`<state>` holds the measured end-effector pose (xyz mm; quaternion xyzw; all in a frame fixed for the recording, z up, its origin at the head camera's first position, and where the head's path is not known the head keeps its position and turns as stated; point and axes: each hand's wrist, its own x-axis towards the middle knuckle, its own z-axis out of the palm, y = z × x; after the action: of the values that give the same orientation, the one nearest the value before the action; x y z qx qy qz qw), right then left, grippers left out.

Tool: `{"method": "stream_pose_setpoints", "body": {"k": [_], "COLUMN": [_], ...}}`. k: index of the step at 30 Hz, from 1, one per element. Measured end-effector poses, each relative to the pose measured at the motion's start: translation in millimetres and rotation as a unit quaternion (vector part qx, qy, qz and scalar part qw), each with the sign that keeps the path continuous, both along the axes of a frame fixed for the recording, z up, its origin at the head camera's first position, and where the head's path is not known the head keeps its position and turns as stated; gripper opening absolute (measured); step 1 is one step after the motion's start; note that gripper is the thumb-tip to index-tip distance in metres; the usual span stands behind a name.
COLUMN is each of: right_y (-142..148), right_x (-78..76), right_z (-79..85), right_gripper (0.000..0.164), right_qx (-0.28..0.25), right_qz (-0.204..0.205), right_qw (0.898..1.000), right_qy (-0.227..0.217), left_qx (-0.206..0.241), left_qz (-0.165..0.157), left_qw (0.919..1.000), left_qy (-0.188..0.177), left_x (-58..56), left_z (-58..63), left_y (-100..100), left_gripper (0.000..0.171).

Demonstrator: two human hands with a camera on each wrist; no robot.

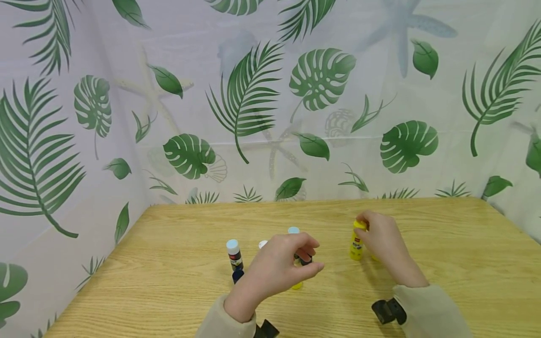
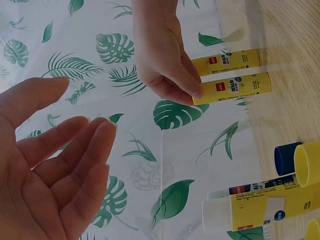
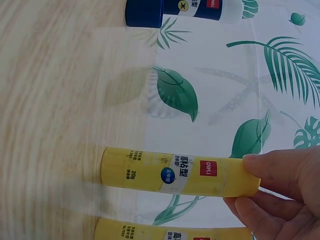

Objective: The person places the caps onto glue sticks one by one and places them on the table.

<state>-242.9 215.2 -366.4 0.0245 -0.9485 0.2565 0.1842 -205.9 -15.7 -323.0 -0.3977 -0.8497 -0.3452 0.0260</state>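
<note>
My right hand (image 1: 382,237) pinches the top end of a yellow glue stick (image 3: 165,172), which stands upright at the table's right. Close beside it, a second yellow glue stick (image 2: 230,62) is largely hidden by that hand in the head view. My left hand (image 1: 279,263) hovers with relaxed, slightly bent fingers and thumb apart, holding nothing. Beyond and below it is a group of glue sticks, partly covered by the hand in the head view. The left wrist view shows a yellow glue stick (image 2: 257,212) with a white end there.
Left of the left hand stands a dark blue glue stick (image 1: 233,252) with a pale top, a dark blue cap (image 1: 237,276) in front of it. A yellow cap (image 2: 309,165) is near the group. A leaf-print cloth (image 1: 253,178) hangs behind the wooden table (image 1: 169,281).
</note>
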Motion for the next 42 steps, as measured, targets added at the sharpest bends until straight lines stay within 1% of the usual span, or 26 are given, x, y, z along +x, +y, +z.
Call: {"method": "stream_pose_setpoints", "body": {"k": [7,13,16,18,26,30,37,40,42], "right_y": [-0.7,0.2,0.3,-0.4,-8.5,-12.7,-16.9,-18.2,-19.0], "right_x": [-0.2,2.0,4.7,7.6,22.0,26.9,31.0,32.3,32.8], "right_z": [1.0,6.3,12.6,18.0,37.4,43.5,46.9,46.9,46.9], "right_gripper": [0.024,0.028,0.029,0.03,0.031,0.032,0.03,0.029,0.03], "right_qx": [0.003,0.002,0.003,0.008,0.012,0.014,0.026,0.028,0.028], "right_qz": [-0.002,-0.006,-0.013,-0.012,0.008,0.025,0.081,0.089,0.093], "right_qw": [1.0,1.0,1.0,1.0,1.0,1.0,0.995,0.994,0.993], "right_qy": [-0.004,-0.013,-0.022,-0.019,0.008,-0.006,-0.045,-0.061,-0.068], "left_qx": [0.002,-0.005,-0.007,-0.007,-0.006,-0.013,-0.029,-0.043,-0.051], "left_qz": [0.0,0.009,0.015,0.019,0.032,0.053,0.108,0.127,0.134], "left_qw": [1.0,0.9999,0.9998,0.9998,0.9994,0.9985,0.9937,0.9909,0.9896], "left_qy": [0.0,0.006,0.006,0.005,0.009,0.011,0.01,0.006,0.004], "left_x": [-0.8,-1.4,-2.9,-4.0,-7.1,-10.5,-26.2,-31.4,-33.9], "left_z": [-0.8,-0.2,0.3,0.3,0.3,-1.9,-13.8,-19.0,-21.5], "left_y": [-0.6,-1.8,-3.1,-4.2,-7.4,-8.5,-12.7,-13.2,-12.4], "left_gripper": [0.023,0.023,0.024,0.025,0.024,0.025,0.026,0.03,0.032]}}
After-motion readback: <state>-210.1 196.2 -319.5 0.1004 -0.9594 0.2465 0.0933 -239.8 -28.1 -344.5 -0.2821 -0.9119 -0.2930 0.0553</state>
